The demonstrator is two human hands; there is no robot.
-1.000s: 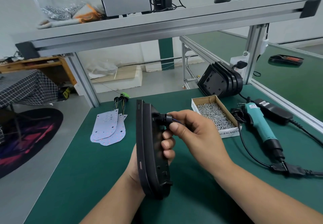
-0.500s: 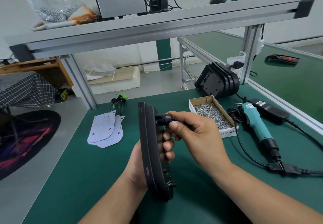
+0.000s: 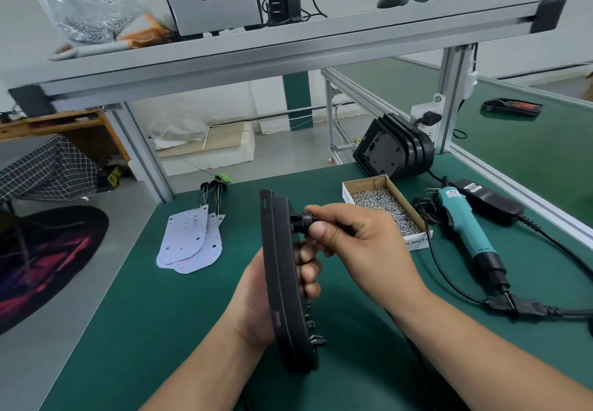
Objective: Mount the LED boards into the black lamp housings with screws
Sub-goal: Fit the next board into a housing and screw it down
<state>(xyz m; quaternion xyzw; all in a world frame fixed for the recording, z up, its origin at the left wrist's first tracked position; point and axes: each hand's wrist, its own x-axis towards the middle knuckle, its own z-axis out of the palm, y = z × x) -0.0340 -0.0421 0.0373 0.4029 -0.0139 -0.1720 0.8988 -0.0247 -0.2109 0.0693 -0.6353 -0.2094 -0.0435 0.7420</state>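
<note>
Barely shifted: black plastic lamp housing point(image 3: 282, 282), left hand point(image 3: 256, 301) grip holding it edge-up so the right hand point(image 3: 362, 247) can pinch its black rear plug point(image 3: 300, 219).

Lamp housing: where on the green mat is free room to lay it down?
Bare mat lies near you, between the LED boards and the left hand. The right is crowded: screw box, electric screwdriver, its cable.
</note>
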